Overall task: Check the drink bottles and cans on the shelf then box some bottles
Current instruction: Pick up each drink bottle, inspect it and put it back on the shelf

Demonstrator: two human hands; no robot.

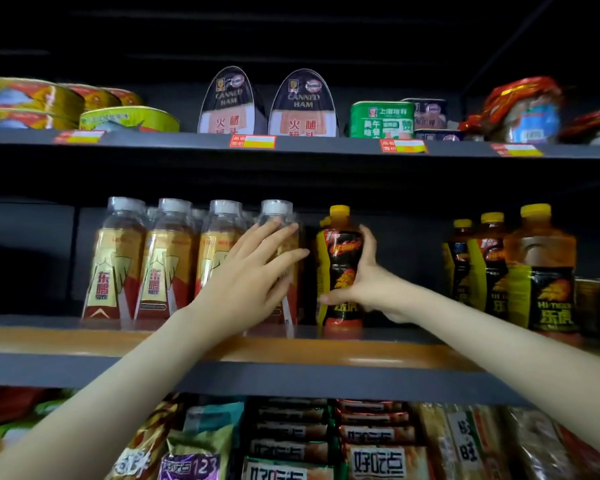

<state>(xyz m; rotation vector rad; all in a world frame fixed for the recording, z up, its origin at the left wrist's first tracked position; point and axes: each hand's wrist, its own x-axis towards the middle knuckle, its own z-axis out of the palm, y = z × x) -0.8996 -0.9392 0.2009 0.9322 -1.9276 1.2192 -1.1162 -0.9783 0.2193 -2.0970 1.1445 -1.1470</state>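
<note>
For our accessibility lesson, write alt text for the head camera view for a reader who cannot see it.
A person's right hand grips a yellow-capped black bottle on the middle shelf, while the left hand touches the white-capped bottle beside it. Canned ham tins stand on the shelf above.

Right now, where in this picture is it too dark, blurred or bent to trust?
Head view: above the top shelf it is nearly black; the middle shelf edge curves slightly, wide-angle distortion; the snack packs at the bottom are soft and smeared; the canned ham tins read clearly.
</note>
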